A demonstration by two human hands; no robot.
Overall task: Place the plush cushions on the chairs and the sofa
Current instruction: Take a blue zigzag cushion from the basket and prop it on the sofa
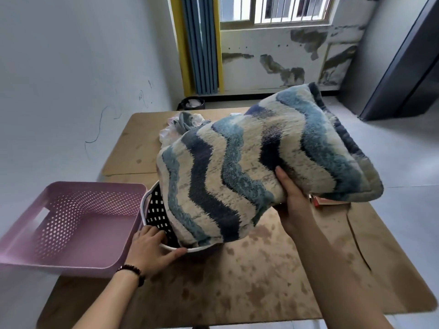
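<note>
Holding plush cushion (261, 162) in right-hand grip (294, 210): thumb pressed onto the wavy blue-and-cream face, other fingers hidden beneath, so closed around the near edge. Lower end of cushion down inside dark basket (155, 210). Rest of it sticking out, tilted up and away to the right of the basket, clear of the surface (237, 281).

Gripping dark basket with left-hand grip (152, 249): fingers curled over the white rim on the near-left side, thumb laid along the outside of the rim. Bead bracelet (131, 271) on that wrist.

Around the dark basket:
- Pink basket (71, 224) touching it on the left, perforated walls, hanging partly past the surface edge.
- Heap of cloth (183, 124) just behind it, partly covered by the cushion.
- Small red item (317, 201) to the right, under the raised cushion corner. Cannot tell what it is.
- Bin (192, 103) well behind it, on the floor by the far wall, at the foot of a blue curtain (202, 43).
- Dark cabinet (403, 67) far to the right and behind.
</note>
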